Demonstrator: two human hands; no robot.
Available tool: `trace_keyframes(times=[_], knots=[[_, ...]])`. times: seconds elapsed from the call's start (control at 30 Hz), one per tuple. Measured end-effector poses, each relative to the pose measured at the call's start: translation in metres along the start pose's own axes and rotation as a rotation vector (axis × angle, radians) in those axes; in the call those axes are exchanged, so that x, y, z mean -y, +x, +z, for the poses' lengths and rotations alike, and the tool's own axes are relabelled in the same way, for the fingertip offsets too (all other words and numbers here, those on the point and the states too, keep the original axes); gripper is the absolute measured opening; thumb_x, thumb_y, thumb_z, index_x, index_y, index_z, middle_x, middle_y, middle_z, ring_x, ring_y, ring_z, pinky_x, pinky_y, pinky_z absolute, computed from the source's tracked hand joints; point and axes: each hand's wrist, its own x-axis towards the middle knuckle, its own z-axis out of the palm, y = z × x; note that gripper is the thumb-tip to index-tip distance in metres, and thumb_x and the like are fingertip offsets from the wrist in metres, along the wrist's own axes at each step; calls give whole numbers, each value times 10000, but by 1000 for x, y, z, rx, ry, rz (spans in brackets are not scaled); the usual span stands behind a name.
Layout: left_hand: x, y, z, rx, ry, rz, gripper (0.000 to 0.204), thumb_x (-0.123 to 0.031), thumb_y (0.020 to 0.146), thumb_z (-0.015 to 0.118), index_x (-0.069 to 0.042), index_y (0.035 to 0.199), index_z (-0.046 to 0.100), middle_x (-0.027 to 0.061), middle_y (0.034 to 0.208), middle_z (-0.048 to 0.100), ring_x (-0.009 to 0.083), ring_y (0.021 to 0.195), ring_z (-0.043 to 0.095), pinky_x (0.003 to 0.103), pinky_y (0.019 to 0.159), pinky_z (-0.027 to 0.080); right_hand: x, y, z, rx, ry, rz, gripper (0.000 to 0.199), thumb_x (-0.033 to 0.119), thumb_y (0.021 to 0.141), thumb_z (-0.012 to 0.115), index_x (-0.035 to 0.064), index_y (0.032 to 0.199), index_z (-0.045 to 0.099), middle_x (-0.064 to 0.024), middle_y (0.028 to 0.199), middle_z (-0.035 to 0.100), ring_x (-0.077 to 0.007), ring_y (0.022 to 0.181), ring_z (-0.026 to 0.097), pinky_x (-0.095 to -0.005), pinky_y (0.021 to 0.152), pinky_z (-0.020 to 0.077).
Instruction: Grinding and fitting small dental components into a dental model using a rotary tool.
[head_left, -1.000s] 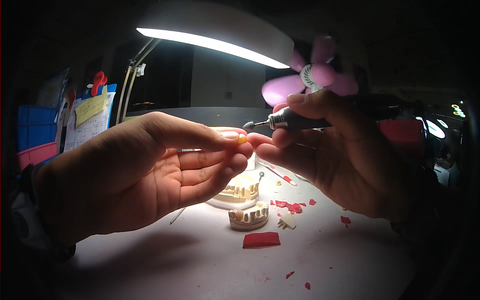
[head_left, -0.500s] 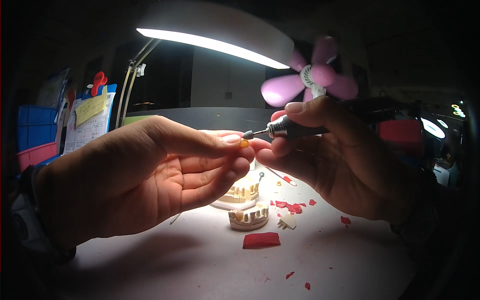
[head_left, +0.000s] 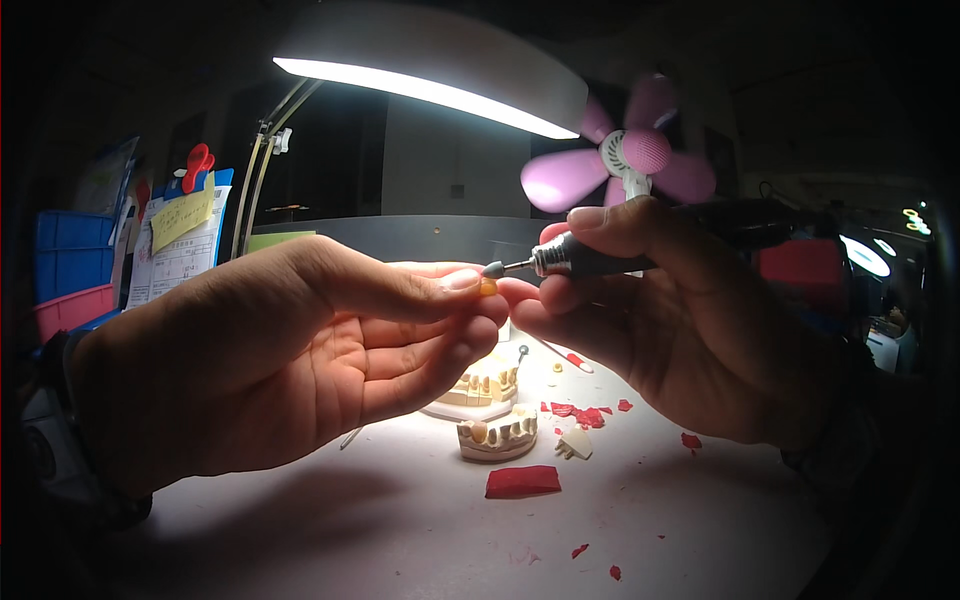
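Note:
My left hand (head_left: 290,360) pinches a tiny orange-yellow piece (head_left: 487,287) between thumb and forefinger. My right hand (head_left: 680,320) grips a dark rotary handpiece (head_left: 590,260) like a pen, its small grey tip (head_left: 493,269) touching the top of that piece. Both hands hover above the white bench. Below them stand two cream dental models with teeth: one (head_left: 497,437) in front, another (head_left: 480,388) partly hidden behind my left fingers.
A red wax slab (head_left: 523,481) and red wax crumbs (head_left: 585,415) lie on the white bench (head_left: 400,530). A lit desk lamp (head_left: 420,80) arches overhead. A pink fan (head_left: 630,160) stands behind. Papers on a clipboard (head_left: 180,250) and blue bins (head_left: 70,260) sit far left.
The handpiece tip has come down onto the small piece held in my left fingers; both hands have stayed close together above the models.

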Motion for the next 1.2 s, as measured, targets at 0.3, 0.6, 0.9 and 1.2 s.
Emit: trace_keyframes(times=[0.3, 0.6, 0.9, 1.2], knots=[[0, 0, -1, -2, 41, 7, 248, -87, 924, 762, 13, 1126, 658, 128, 1098, 686, 184, 1038, 665, 319, 945, 556, 1, 0, 0, -6, 77, 22, 252, 240, 1012, 645, 2, 1094, 642, -149, 980, 721, -287, 1082, 716, -337, 1039, 576], [1, 1, -2, -4, 82, 15, 247, -90, 921, 767, 15, 1120, 665, 129, 1096, 692, 184, 1041, 668, 319, 950, 554, 2, -1, 3, -7, 30, 25, 270, 230, 1008, 641, -4, 1140, 612, -158, 987, 719, -294, 1101, 711, -343, 1069, 557], [1, 0, -1, -6, 122, 22, 245, -93, 919, 773, 17, 1114, 673, 130, 1093, 698, 185, 1044, 671, 320, 955, 552, 2, -2, 1, -22, 90, 28, 259, 229, 1011, 647, -15, 1098, 638, -145, 983, 715, -287, 1089, 713, -337, 1044, 574], [1, 1, -1, -8, 162, 29, 244, -97, 917, 778, 19, 1109, 681, 132, 1091, 704, 185, 1046, 674, 320, 960, 550, 2, -3, 4, -34, 1, 36, 282, 238, 1004, 650, -16, 1124, 621, -147, 979, 711, -281, 1136, 693, -327, 1066, 558]])
